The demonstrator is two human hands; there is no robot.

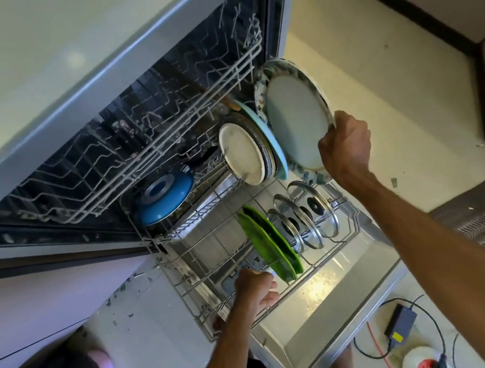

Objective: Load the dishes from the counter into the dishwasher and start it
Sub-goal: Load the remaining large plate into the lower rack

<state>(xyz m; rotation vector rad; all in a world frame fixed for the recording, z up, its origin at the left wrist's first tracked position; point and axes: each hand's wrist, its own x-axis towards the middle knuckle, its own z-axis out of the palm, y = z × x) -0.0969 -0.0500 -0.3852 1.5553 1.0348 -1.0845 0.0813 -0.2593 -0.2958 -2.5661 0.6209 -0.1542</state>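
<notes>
The right hand grips the lower rim of a patterned plate, held on edge just beside a light blue plate and a cream plate standing at the back of the pulled-out lower rack. The left hand curls over the rack's front rail, near two upright green plates. Three glass lids stand beside them. A blue pan lies upside down under the upper rack. A power adapter lies on the floor by the open dishwasher door.
</notes>
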